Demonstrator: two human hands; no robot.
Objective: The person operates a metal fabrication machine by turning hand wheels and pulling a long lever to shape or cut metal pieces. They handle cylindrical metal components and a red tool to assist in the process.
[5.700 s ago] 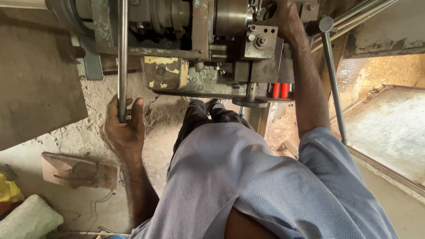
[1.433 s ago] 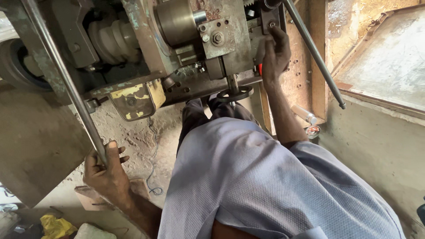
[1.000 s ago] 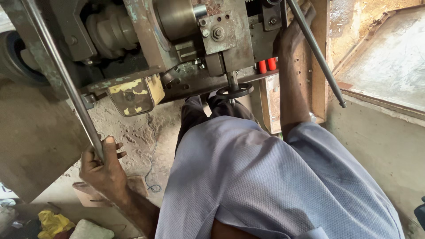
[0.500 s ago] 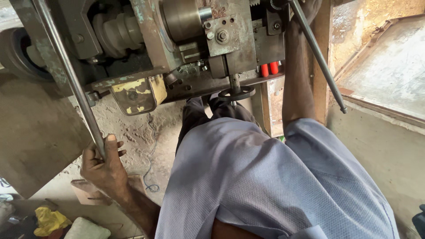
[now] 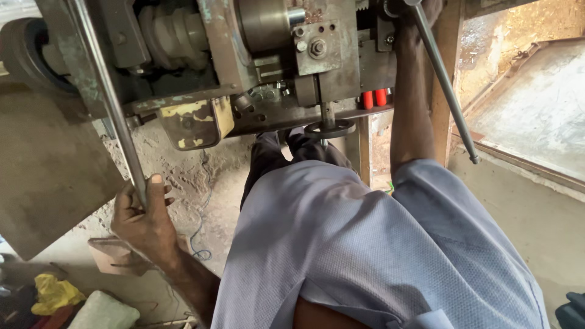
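Nearest me, my left hand [image 5: 143,219] is clenched around the lower end of the long grey steel lever rod [image 5: 106,97], which slants up and left across the front of the worn grey metal machine [image 5: 268,67]. Below that machine a yellow chipped plate [image 5: 195,122] hangs, with two red cylindrical knobs [image 5: 373,99] to its right. Farther up, my right hand [image 5: 420,9] reaches the machine's top right edge beside a second thin rod [image 5: 445,85]; I cannot tell whether its fingers grip.
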